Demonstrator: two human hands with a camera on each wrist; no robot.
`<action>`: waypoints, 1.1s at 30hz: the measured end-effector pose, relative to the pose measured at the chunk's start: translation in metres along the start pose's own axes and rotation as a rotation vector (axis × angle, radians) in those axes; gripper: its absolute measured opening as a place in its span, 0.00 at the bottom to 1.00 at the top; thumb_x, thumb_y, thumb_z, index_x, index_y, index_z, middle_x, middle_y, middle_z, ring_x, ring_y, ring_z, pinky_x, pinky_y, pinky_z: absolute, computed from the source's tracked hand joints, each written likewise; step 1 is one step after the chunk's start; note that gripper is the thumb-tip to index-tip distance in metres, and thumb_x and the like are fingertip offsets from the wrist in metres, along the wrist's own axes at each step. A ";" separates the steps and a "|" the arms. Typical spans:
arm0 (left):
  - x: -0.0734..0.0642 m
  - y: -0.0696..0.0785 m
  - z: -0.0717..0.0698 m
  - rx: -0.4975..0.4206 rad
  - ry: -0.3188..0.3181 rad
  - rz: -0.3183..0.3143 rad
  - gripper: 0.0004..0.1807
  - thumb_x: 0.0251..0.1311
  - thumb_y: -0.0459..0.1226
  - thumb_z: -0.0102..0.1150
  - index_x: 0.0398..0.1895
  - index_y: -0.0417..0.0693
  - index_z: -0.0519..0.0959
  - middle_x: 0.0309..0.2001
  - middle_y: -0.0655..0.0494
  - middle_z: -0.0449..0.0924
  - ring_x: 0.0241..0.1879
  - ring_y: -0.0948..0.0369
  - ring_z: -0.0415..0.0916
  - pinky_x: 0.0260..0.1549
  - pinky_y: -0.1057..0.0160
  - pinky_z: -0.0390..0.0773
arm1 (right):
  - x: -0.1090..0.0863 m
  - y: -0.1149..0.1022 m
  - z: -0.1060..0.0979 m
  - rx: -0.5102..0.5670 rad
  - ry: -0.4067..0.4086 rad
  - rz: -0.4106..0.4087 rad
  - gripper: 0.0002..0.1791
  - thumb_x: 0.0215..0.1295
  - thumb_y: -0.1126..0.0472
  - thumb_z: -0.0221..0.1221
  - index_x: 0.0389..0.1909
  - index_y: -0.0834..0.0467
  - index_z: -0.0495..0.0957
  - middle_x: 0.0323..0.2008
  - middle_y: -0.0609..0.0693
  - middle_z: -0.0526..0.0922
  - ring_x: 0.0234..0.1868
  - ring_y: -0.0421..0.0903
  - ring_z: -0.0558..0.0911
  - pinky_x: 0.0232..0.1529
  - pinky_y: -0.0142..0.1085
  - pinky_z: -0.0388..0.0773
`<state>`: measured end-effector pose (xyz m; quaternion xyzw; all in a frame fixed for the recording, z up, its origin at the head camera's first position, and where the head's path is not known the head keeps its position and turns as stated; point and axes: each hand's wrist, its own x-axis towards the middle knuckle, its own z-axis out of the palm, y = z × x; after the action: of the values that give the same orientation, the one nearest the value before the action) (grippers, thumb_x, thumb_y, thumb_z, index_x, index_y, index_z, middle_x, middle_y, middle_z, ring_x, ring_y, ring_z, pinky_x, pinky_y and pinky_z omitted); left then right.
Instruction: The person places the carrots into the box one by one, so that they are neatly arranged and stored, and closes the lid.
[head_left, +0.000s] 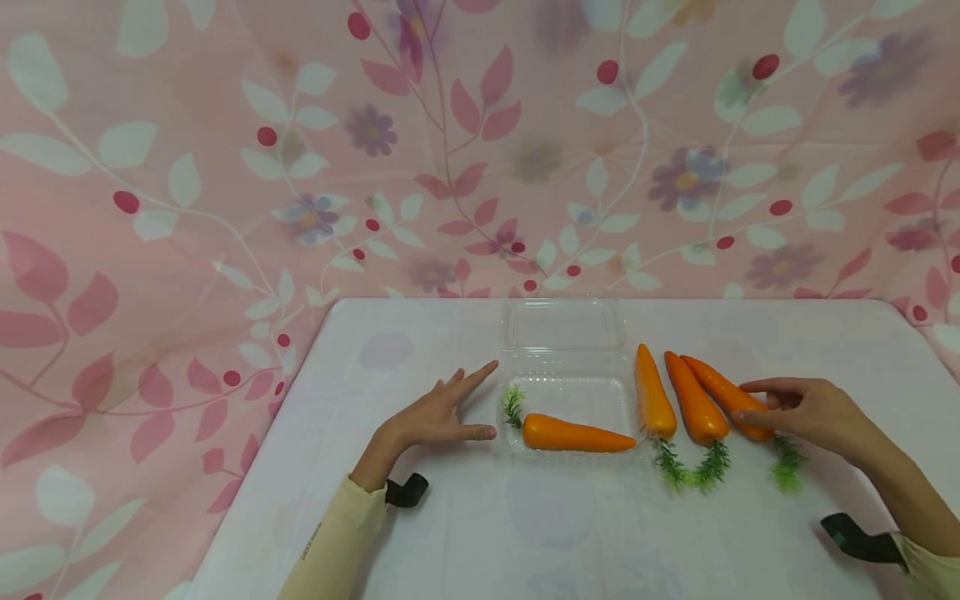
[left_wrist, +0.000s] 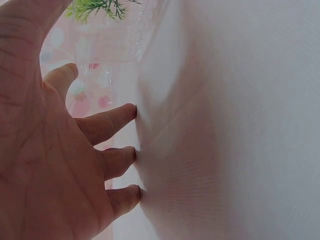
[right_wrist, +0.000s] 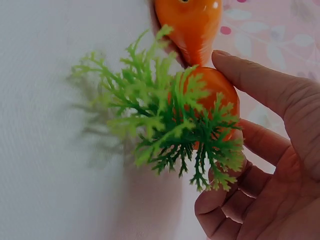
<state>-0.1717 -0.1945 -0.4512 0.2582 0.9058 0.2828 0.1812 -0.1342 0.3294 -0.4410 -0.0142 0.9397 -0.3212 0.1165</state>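
My right hand [head_left: 813,412] grips the thick end of the rightmost orange toy carrot [head_left: 720,385], thumb on one side and fingers on the other. Its green leafy top [right_wrist: 160,110] spreads out below the fingers in the right wrist view. To the left, two more carrots, the middle one [head_left: 697,404] and the left one [head_left: 654,400], lie with tips pointing away. Another carrot [head_left: 577,433] lies crosswise in a clear plastic box [head_left: 573,392], leaves to the left. Beside the box's left edge, my left hand [head_left: 427,418] is spread, several fingertips down at the table.
The box's clear lid [head_left: 562,325] is hinged back toward the table's far edge. A white cloth covers the table [head_left: 600,533]. Behind and to the left hangs a pink floral curtain [head_left: 450,167]. Each wrist carries a black camera mount [head_left: 407,490].
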 end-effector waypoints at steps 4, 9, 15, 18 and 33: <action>-0.001 0.000 0.000 0.003 0.000 0.005 0.56 0.52 0.66 0.64 0.80 0.69 0.45 0.77 0.66 0.47 0.76 0.43 0.38 0.68 0.35 0.36 | 0.001 0.004 -0.002 -0.028 0.005 0.015 0.40 0.56 0.37 0.68 0.58 0.65 0.78 0.31 0.52 0.71 0.30 0.47 0.68 0.24 0.35 0.60; -0.001 0.000 -0.001 0.007 -0.003 0.006 0.56 0.52 0.66 0.64 0.80 0.70 0.44 0.77 0.65 0.47 0.76 0.43 0.38 0.68 0.35 0.36 | 0.002 0.009 -0.006 -0.068 0.030 0.011 0.39 0.57 0.38 0.68 0.57 0.66 0.79 0.33 0.53 0.72 0.33 0.49 0.68 0.26 0.36 0.62; 0.000 0.001 -0.001 0.013 -0.007 0.004 0.56 0.52 0.66 0.63 0.79 0.72 0.44 0.77 0.66 0.47 0.76 0.44 0.38 0.68 0.36 0.36 | 0.003 0.015 -0.012 -0.081 0.032 0.039 0.40 0.57 0.37 0.67 0.56 0.66 0.79 0.34 0.55 0.72 0.35 0.51 0.68 0.26 0.36 0.64; 0.000 0.001 -0.002 0.008 -0.009 0.011 0.56 0.52 0.66 0.64 0.80 0.70 0.44 0.77 0.65 0.47 0.76 0.44 0.38 0.68 0.35 0.36 | 0.005 0.017 -0.013 -0.085 0.033 0.056 0.41 0.56 0.35 0.67 0.56 0.66 0.79 0.37 0.56 0.73 0.36 0.52 0.69 0.27 0.36 0.65; 0.000 0.001 -0.002 0.000 -0.014 0.005 0.56 0.52 0.66 0.64 0.80 0.69 0.45 0.77 0.65 0.47 0.76 0.44 0.38 0.68 0.35 0.36 | 0.008 0.029 -0.021 -0.098 0.045 0.103 0.44 0.56 0.34 0.66 0.57 0.69 0.77 0.34 0.57 0.71 0.36 0.54 0.67 0.28 0.38 0.65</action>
<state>-0.1721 -0.1947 -0.4484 0.2625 0.9039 0.2813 0.1869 -0.1457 0.3646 -0.4440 0.0356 0.9562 -0.2685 0.1108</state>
